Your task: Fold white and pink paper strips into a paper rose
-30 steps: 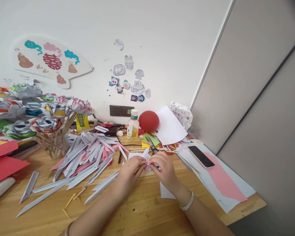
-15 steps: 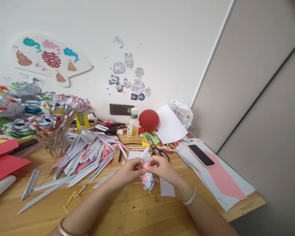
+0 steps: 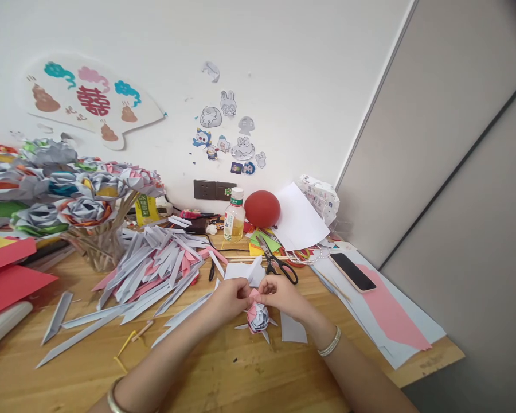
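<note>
A small folded paper flower (image 3: 258, 316), pink and grey-white, hangs between both hands just above the wooden table (image 3: 223, 373). My left hand (image 3: 230, 298) pinches its top from the left with closed fingers. From the right, my right hand (image 3: 284, 297) pinches the same pink top edge; a bracelet sits on that wrist. Pointed paper tips stick out below the flower.
A heap of folded grey and pink paper strips (image 3: 155, 269) lies to the left, with a jar of paper flowers (image 3: 86, 218) behind. Scissors (image 3: 277, 265), a bottle (image 3: 234, 217), a red ball (image 3: 262, 209), a phone (image 3: 352, 272), white and pink sheets (image 3: 387, 315) and red card (image 3: 8, 281) surround the hands.
The paper flower has come out from between the hands and now hangs lower, fully visible. Both hands shifted slightly and still pinch its top.
</note>
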The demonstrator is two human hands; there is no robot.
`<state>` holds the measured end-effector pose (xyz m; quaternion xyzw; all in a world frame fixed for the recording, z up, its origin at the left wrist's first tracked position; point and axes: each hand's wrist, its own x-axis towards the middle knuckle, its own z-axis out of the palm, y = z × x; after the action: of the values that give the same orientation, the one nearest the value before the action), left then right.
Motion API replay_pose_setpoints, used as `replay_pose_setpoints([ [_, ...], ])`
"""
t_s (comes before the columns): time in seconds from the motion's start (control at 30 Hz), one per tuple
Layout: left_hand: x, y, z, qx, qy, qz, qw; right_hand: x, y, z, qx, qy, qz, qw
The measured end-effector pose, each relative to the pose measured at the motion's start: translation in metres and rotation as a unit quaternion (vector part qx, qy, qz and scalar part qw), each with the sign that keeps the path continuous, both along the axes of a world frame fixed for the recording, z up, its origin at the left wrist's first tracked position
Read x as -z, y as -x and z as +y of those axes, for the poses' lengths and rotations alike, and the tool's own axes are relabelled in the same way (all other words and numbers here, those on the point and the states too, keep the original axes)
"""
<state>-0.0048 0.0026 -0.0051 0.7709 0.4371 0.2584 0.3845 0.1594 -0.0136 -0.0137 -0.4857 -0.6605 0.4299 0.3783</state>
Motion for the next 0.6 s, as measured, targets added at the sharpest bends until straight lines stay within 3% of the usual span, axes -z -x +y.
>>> replay_pose_setpoints([
  [0.47, -0.0067, -0.0044, -0.0051, -0.021, -0.077, 0.094, 0.992, -0.0019, 0.0010, -0.0017, 0.049, -0.096, -0.133, 0.985],
  [0.6, -0.0068, -0.0016, -0.0016, 0.019, -0.016, 0.033, 0.999, -0.0061, 0.0017, -0.0035, 0.074, -0.113, -0.136, 0.981],
])
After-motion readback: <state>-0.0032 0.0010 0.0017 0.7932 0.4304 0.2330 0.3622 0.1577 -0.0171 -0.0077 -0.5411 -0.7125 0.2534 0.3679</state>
